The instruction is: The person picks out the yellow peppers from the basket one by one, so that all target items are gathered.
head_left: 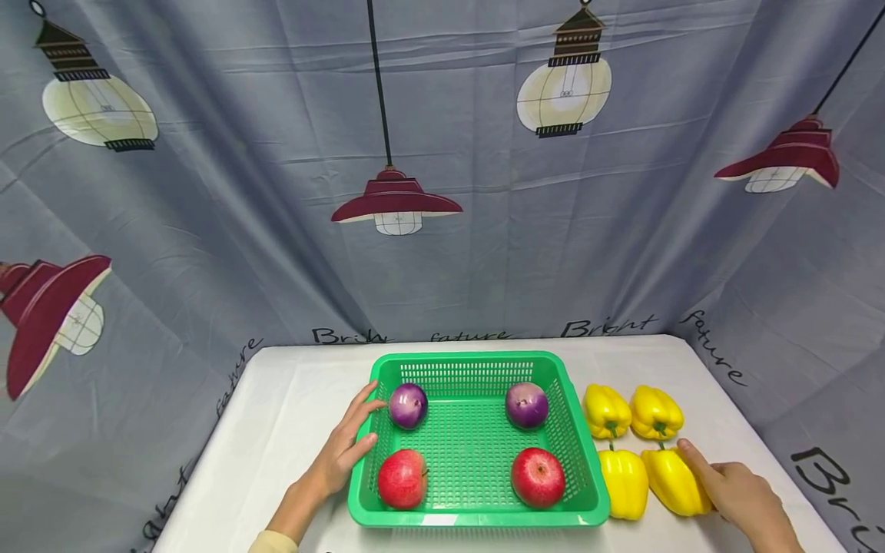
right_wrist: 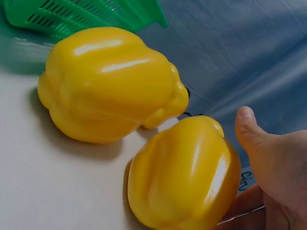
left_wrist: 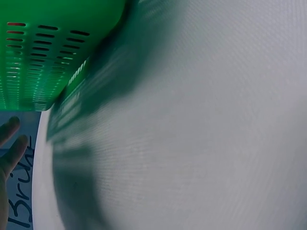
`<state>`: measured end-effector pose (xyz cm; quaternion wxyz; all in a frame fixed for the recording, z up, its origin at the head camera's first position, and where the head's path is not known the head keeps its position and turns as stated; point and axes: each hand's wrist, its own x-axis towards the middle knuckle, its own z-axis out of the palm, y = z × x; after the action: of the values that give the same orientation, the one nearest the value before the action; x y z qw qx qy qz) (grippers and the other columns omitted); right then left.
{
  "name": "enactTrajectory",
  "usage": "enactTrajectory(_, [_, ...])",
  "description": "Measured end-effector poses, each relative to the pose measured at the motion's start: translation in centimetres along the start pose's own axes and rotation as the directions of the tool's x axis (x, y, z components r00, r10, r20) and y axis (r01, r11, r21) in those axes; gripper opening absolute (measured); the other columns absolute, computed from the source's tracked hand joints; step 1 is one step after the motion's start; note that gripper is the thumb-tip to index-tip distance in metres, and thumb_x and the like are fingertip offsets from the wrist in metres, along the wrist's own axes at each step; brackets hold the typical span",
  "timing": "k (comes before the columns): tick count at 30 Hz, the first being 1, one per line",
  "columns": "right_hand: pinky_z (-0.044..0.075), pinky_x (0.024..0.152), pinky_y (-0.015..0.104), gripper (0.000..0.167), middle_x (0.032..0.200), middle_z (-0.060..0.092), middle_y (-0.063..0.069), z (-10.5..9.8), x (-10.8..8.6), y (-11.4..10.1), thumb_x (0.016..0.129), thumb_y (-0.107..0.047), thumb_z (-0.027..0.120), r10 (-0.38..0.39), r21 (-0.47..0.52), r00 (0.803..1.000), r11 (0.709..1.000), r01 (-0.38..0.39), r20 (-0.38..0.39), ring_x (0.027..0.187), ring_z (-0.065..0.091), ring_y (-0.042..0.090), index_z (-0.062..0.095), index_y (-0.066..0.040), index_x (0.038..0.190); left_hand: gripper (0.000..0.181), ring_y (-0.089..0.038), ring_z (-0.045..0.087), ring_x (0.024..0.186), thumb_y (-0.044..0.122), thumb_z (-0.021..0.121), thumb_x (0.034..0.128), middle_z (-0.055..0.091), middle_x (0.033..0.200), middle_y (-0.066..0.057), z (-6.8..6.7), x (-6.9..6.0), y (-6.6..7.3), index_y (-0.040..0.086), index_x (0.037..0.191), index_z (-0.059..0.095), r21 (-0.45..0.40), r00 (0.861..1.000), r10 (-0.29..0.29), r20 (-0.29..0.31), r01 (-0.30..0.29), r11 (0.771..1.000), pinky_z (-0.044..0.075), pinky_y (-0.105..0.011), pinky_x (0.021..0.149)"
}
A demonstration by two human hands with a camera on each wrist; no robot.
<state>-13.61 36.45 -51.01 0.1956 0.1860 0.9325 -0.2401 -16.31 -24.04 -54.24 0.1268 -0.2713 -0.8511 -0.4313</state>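
On the white table stands a green basket (head_left: 477, 516). Inside it lie two purple onions (head_left: 408, 405) (head_left: 527, 405) at the back and two red apples (head_left: 402, 479) (head_left: 538, 478) at the front. My left hand (head_left: 339, 453) is at the basket's left rim, fingers extended and spread; in the left wrist view its fingers (left_wrist: 14, 153) show below the basket wall (left_wrist: 53, 52). Right of the basket, my right hand (head_left: 743, 495) is against the front right yellow bell pepper (head_left: 674, 482). In the right wrist view the thumb (right_wrist: 249, 127) stands straight, away from that pepper (right_wrist: 184, 175), with other fingers partly hidden behind it.
Three more yellow bell peppers (head_left: 624, 484) (head_left: 606, 411) (head_left: 656, 412) sit close together between the basket and my right hand. A grey curtain (head_left: 484, 284) with printed lamps hangs behind and beside the table (head_left: 297, 392).
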Motion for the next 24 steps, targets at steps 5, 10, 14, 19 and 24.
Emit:
enactTrajectory(5, [0.049,0.076,0.062,0.118,0.105,0.059,0.041,-0.2,0.2,-0.3,0.089,-0.085,0.020,0.012,-0.054,0.999,0.998,-0.014,-0.043,0.089,0.060,0.051,0.052,0.024,0.119,0.047,-0.035,0.028,0.147,0.019,0.050,0.0941,0.026,0.163,-0.015,-0.2,0.3,0.0,0.007,0.140,0.053,0.029,1.000,0.028,0.009,-0.028,0.999,0.030,-0.072,0.103])
enactTrajectory(10, [0.048,0.075,0.063,0.114,0.114,0.057,0.042,-0.5,0.0,-1.0,0.091,-0.082,0.025,-0.023,-0.073,0.994,0.997,0.015,-0.106,0.094,0.057,0.057,0.047,0.024,0.127,0.050,-0.034,0.028,0.147,0.017,0.054,0.0928,0.027,0.163,-0.013,-0.5,0.2,0.0,0.010,0.142,0.053,0.085,0.999,0.032,0.018,-0.033,0.996,0.030,-0.072,0.104])
enactTrajectory(14, [0.046,0.080,0.067,0.114,0.123,0.051,0.044,-0.8,0.1,-1.6,0.092,-0.081,0.029,-0.015,-0.071,0.987,0.997,0.004,-0.160,0.103,0.052,0.062,0.039,0.024,0.133,0.052,-0.033,0.032,0.145,0.018,0.062,0.0916,0.030,0.162,-0.012,-1.2,0.4,0.3,0.013,0.143,0.054,0.166,0.999,0.035,0.035,-0.040,0.985,0.034,-0.070,0.103])
enactTrajectory(19, [0.041,0.088,0.072,0.112,0.135,0.038,0.046,-1.4,0.1,-2.4,0.092,-0.080,0.034,-0.012,-0.064,0.966,0.998,-0.005,-0.260,0.116,0.042,0.065,0.033,0.021,0.140,0.055,-0.029,0.038,0.139,0.023,0.073,0.0862,0.037,0.159,-0.010,-2.0,0.9,0.7,0.015,0.139,0.059,0.291,0.996,0.062,0.056,-0.076,0.954,0.039,-0.067,0.101])
enactTrajectory(24, [0.037,0.092,0.074,0.105,0.140,0.035,0.045,-1.8,-0.2,-3.7,0.094,-0.076,0.039,-0.105,-0.087,0.926,0.993,0.078,-0.363,0.121,0.038,0.065,0.036,0.018,0.142,0.060,-0.030,0.041,0.138,0.030,0.080,0.0798,0.043,0.154,-0.011,-3.0,1.8,1.5,0.013,0.135,0.062,0.375,0.989,0.113,0.093,-0.140,0.917,0.040,-0.064,0.101])
